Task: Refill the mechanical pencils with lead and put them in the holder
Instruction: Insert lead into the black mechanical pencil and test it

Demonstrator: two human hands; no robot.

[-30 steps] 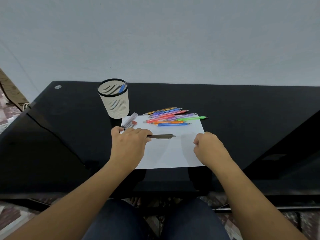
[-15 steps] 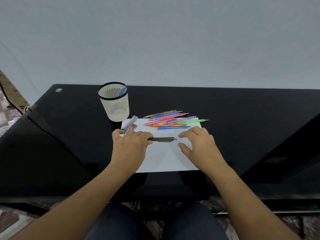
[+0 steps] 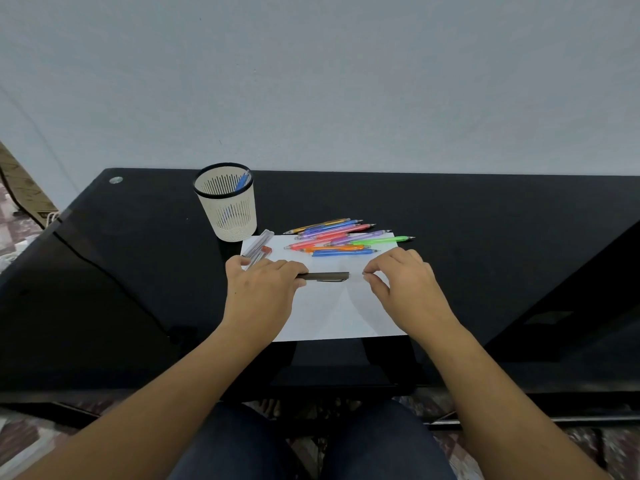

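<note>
Since half a second ago, my right hand (image 3: 405, 289) has slid a bit to the right, off the dark pencil (image 3: 327, 276). Now its thumb and first finger pinch together just past the pencil's right end. I cannot tell if they hold some tiny part. My left hand (image 3: 263, 289) grips the pencil's left end, fingers curled over it. The pencil points left to right near the middle of the frame, over a white sheet of paper (image 3: 329, 317). Just above it, a pile of bright pencils (image 3: 339, 237) lies across the paper's top edge. Clear lead cases (image 3: 258, 244) lie at the paper's upper left corner, by my left thumb. The cream holder (image 3: 230, 223) with a black rim stands just up and left of them, with one blue pencil (image 3: 243, 180) inside. All of it sits on a black table (image 3: 485, 220).
</note>
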